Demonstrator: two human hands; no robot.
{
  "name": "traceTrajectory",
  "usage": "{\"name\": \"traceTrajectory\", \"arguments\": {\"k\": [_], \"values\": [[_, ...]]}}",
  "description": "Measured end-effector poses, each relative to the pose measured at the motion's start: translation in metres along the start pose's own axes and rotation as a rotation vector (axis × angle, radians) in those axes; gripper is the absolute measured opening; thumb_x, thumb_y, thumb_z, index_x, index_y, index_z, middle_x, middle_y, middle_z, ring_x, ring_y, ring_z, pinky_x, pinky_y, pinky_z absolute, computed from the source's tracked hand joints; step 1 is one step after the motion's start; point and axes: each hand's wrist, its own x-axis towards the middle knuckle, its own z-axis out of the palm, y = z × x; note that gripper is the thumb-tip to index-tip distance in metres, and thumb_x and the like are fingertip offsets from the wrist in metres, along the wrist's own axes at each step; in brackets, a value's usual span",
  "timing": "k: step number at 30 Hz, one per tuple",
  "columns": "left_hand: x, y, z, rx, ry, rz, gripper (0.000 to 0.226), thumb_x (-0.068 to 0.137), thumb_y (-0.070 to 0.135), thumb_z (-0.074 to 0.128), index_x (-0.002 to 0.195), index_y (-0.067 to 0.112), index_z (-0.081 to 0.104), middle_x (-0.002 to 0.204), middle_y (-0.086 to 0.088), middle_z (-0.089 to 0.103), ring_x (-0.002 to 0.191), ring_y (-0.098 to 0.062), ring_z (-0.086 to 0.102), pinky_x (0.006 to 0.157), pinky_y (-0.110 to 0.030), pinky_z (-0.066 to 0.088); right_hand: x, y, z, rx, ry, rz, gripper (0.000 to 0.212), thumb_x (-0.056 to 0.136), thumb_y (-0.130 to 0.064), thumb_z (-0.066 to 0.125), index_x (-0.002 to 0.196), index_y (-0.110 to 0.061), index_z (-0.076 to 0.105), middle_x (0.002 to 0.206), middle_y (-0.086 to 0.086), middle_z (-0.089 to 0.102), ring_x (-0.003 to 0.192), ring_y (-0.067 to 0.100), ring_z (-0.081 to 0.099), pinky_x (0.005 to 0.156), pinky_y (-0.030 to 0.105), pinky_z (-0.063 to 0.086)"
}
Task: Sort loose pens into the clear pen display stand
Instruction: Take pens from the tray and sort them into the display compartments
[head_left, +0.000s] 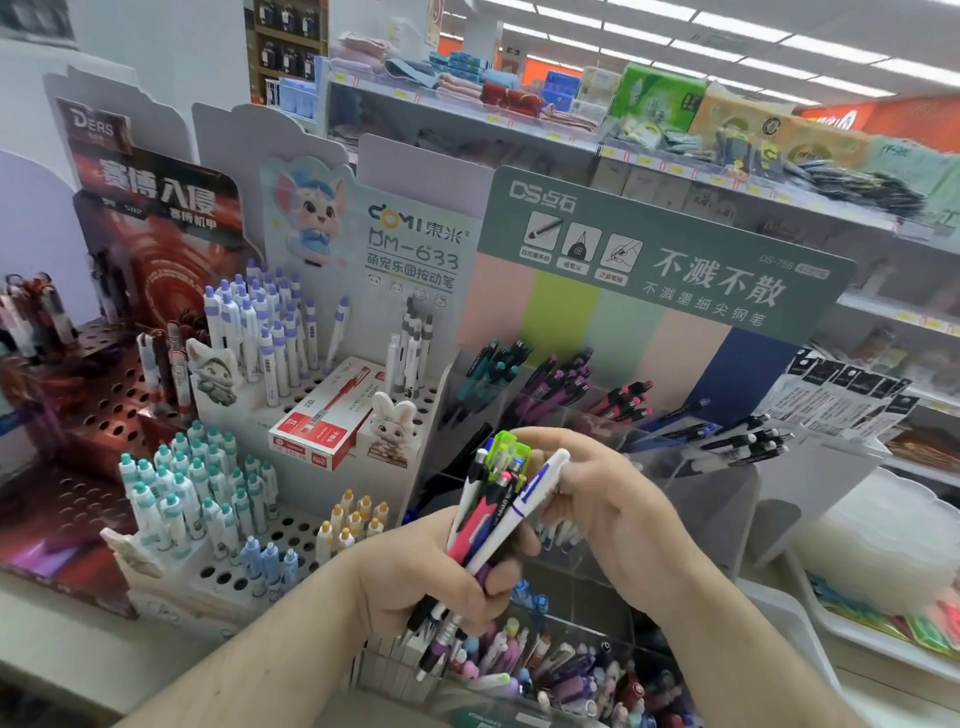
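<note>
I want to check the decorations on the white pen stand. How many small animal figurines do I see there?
2. A grey fox-like figurine stands beside the purple-capped pens on the left; a white rabbit figurine stands right of the red pen box. Others may be hidden behind pens.

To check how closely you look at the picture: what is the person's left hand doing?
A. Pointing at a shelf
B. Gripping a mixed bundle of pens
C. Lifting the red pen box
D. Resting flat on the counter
B: the left hand has its fingers wrapped round a bundle of pens of several colours, in front of the clear pen display stand.
</note>
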Motion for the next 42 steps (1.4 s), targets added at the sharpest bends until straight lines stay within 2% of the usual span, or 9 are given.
{"name": "traceTrajectory", "arguments": {"k": [3,6,11,15,21,27,33,35,42], "values": [[0.005,-0.004,-0.003,-0.209,-0.225,0.059,0.051,0.075,-0.007,0.057,0.119,0.018,0.057,0.082,0.009,0.055,0.060,-0.010,0.038,0.057,-0.024,0.030,0.006,0.002,0.001,0.081,-0.048,0.003,0.052,0.076,-0.021,0.042,0.118,-0.007,0.068,0.088,0.016,0.063,0.076,0.024,0.049,0.072,0.039,0.038],[0.007,-0.003,-0.002,-0.309,-0.323,0.063,0.045,0.083,0.002,0.065,0.124,0.018,0.054,0.087,0.011,0.057,0.062,-0.011,0.036,0.057,-0.026,0.027,0.012,0.002,0.010,0.028,-0.073,0.017,0.051,0.072,-0.007,0.043,0.116,-0.009,0.068,0.099,0.011,0.072,0.067,0.014,0.056,0.064,0.031,0.043],[0.009,-0.002,-0.001,-0.389,-0.402,0.051,0.028,0.084,0.010,0.064,0.111,0.019,0.062,0.081,0.012,0.061,0.059,-0.006,0.038,0.057,-0.018,0.031,0.016,0.006,0.007,0.001,-0.079,-0.001,0.028,0.077,-0.009,0.059,0.104,-0.011,0.065,0.096,0.010,0.068,0.076,0.019,0.057,0.068,0.032,0.045],[0.007,-0.003,-0.005,-0.410,-0.396,-0.016,0.011,0.080,0.011,0.065,0.089,0.017,0.059,0.067,0.004,0.042,0.055,-0.006,0.039,0.059,-0.016,0.038,0.018,0.006,0.003,0.031,-0.117,-0.015,0.021,0.079,-0.010,0.067,0.098,-0.008,0.058,0.095,0.016,0.063,0.076,0.023,0.055,0.062,0.029,0.046],[0.007,-0.001,-0.007,-0.430,-0.352,-0.063,0.018,0.081,0.011,0.064,0.096,0.013,0.054,0.068,0.004,0.043,0.056,-0.006,0.042,0.062,-0.014,0.044,0.018,0.003,0.003,0.123,-0.088,-0.044,0.019,0.082,-0.001,0.070,0.097,-0.002,0.058,0.085,0.014,0.065,0.059,0.020,0.055,0.051,0.025,0.048],[0.010,0.003,-0.012,-0.458,-0.297,0.018,0.024,0.089,0.005,0.053,0.112,0.010,0.052,0.094,0.005,0.065,0.075,-0.003,0.060,0.068,-0.016,0.044,0.020,0.007,0.005,0.069,0.198,-0.076,0.019,0.090,0.004,0.064,0.104,-0.008,0.058,0.078,0.009,0.063,0.065,0.026,0.059,0.055,0.034,0.052],[0.010,0.003,-0.012,-0.300,0.085,0.019,0.037,0.070,0.002,0.063,0.105,0.007,0.052,0.084,-0.004,0.059,0.056,-0.011,0.053,0.050,-0.023,0.043,0.021,0.009,0.010,-0.116,0.417,-0.145,0.015,0.097,-0.002,0.058,0.103,-0.015,0.058,0.076,0.002,0.061,0.059,0.005,0.058,0.053,0.023,0.051],[0.011,0.005,-0.008,-0.265,0.129,0.014,0.033,0.068,0.002,0.062,0.100,0.007,0.056,0.082,-0.006,0.060,0.054,-0.012,0.053,0.048,-0.023,0.043,0.021,0.009,0.012,-0.223,0.487,-0.190,0.016,0.099,-0.004,0.056,0.102,-0.020,0.057,0.079,0.001,0.057,0.058,0.001,0.053,0.051,0.016,0.046],[0.007,0.006,-0.005,-0.055,0.232,-0.014,0.045,0.066,-0.002,0.058,0.108,0.006,0.047,0.080,-0.006,0.057,0.055,-0.015,0.048,0.049,-0.024,0.040,0.031,-0.012,-0.027,-0.316,0.850,-0.367,0.022,0.105,-0.011,0.044,0.103,-0.027,0.060,0.068,-0.006,0.051,0.052,0.008,0.041,0.052,0.025,0.035]]}}
